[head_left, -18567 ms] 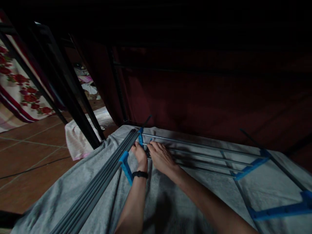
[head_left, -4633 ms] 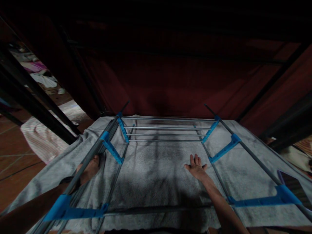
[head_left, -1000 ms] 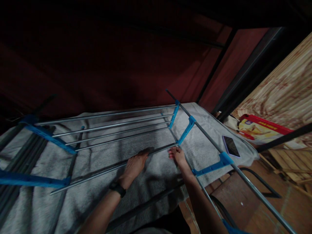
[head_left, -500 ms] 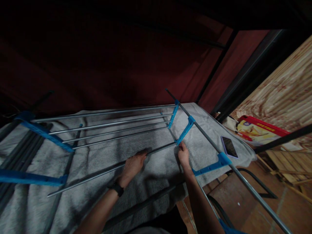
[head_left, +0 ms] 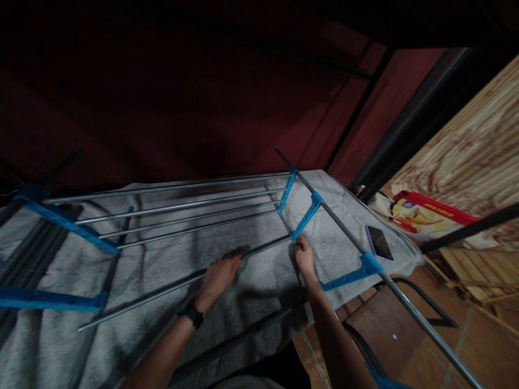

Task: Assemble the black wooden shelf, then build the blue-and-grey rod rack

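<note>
My left hand (head_left: 221, 273), with a black watch (head_left: 192, 314) on its wrist, is wrapped over a thin metal tube (head_left: 154, 295). The tube's near-left end hangs free beside a long blue bracket (head_left: 48, 299). Its far end meets a blue plastic bracket (head_left: 307, 217) on the right side of the rack. There my right hand (head_left: 304, 258) is closed around the bracket's lower end and the side pole, its fingertips partly hidden. Several metal tubes (head_left: 178, 209) span the blue brackets behind. Another blue bracket (head_left: 352, 274) sits on the right pole (head_left: 421, 319), near my right forearm.
A grey fleece blanket (head_left: 259, 292) covers the surface under the rack. A phone (head_left: 380, 242) lies on it at the right. Several dark poles (head_left: 32, 259) lie at the left. Beyond the edge are a red-and-yellow box (head_left: 433, 210), a wooden slatted item (head_left: 482, 275) and a chair (head_left: 389, 319).
The view has shifted very slightly, so the rack sits a little further left. Both hands keep nearly the same place on the tube and bracket.
</note>
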### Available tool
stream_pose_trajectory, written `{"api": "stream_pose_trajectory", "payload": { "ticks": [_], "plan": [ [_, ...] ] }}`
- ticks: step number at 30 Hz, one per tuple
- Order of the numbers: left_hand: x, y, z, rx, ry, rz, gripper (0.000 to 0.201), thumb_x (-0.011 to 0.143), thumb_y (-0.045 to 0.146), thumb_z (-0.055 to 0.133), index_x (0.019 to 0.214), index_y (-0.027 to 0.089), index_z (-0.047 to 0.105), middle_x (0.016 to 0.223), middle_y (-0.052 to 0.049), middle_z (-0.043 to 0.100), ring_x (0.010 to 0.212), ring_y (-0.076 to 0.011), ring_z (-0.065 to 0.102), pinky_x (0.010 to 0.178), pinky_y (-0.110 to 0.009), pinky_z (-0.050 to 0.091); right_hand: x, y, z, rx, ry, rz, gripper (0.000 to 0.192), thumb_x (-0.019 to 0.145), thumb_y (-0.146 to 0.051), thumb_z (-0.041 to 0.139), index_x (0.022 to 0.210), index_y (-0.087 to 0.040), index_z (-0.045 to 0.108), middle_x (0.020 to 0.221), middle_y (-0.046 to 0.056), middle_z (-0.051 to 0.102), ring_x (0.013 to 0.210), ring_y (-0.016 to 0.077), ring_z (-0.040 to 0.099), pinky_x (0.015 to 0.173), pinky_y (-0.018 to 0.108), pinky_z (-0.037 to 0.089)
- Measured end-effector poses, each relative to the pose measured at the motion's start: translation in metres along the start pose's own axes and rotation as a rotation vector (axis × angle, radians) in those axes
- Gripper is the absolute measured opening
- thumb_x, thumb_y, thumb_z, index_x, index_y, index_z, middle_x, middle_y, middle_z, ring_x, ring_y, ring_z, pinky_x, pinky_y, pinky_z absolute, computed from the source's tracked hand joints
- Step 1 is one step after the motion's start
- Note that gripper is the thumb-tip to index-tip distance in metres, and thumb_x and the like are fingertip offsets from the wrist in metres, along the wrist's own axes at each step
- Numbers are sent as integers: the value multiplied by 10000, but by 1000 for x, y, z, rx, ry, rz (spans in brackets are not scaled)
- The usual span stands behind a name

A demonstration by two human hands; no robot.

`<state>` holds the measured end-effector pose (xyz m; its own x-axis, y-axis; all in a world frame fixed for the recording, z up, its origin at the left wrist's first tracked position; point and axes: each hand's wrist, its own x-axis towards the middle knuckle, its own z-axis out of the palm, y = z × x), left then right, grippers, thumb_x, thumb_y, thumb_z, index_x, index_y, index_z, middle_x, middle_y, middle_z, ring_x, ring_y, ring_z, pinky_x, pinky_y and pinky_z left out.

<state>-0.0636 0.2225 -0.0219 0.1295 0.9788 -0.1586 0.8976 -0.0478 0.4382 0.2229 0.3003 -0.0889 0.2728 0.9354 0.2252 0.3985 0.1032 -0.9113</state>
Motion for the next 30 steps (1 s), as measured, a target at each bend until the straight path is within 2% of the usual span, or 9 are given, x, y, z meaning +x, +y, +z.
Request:
{"api": "stream_pose_trajectory", "payload": {
  "ticks": [19,25,30],
  "plan": [
    [4,-3,2,-62,32,-5,403,973,300,421,1329,303,610,1295,-55,667,1154,-260,646,959,-373,502,0,-1,-1,22,-31,51,521,749,-238,457,1216,-130,660,1203,117,695,1107,257,625,1071,439,426],
    [7,-1,-3,12,22,-11,412,988,324,368,1292,271,642,1233,-80,698,1077,-287,679,912,-400,515,2,3,-1,43,-31,76,523,734,-234,471,1208,-134,667,1212,111,695,1117,256,623,1080,432,417],
    [9,1,-6,26,15,-27,430,991,333,346,1300,267,637,1217,-87,705,1098,-284,670,941,-404,499,1,1,-2,58,-43,90,546,718,-237,481,1223,-137,665,1209,103,697,1111,257,620,1068,421,425]
  ]
}}
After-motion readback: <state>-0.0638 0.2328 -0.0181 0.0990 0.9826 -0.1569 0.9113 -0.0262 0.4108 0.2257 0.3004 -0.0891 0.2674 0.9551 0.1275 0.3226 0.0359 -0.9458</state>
